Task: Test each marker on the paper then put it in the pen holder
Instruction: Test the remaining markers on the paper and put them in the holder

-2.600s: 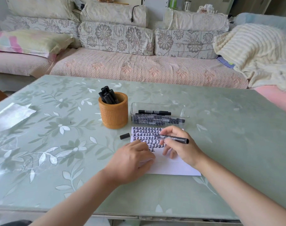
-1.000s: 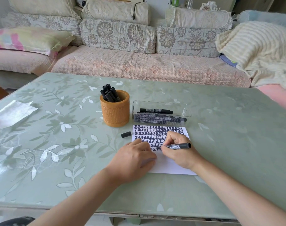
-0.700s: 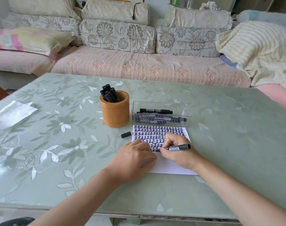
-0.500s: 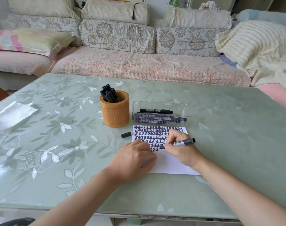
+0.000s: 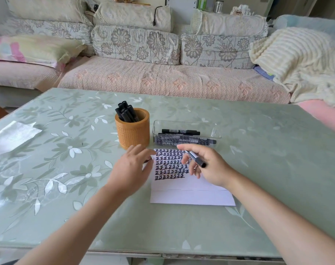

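Observation:
A white paper [image 5: 191, 194] lies on the table, its upper half filled with rows of black marks. My right hand [image 5: 208, 165] hovers over the paper and holds a black marker [image 5: 195, 158] lifted off the sheet. My left hand [image 5: 132, 167] is off the paper at its upper left corner, fingers spread, over the spot where the loose black cap lay; the cap is hidden. Behind stands an orange pen holder [image 5: 132, 131] with several black markers in it. A clear plastic box [image 5: 185, 133] to its right holds more markers.
A glossy green floral table cover [image 5: 67, 169] spans the table. A crinkled clear plastic sheet [image 5: 11, 135] lies at the far left. A sofa [image 5: 163, 77] with cushions and a cream blanket [image 5: 300, 60] runs behind the table.
My right hand stopped writing and lifted the marker off the paper. My left hand left the paper and moved up and left, over the loose cap.

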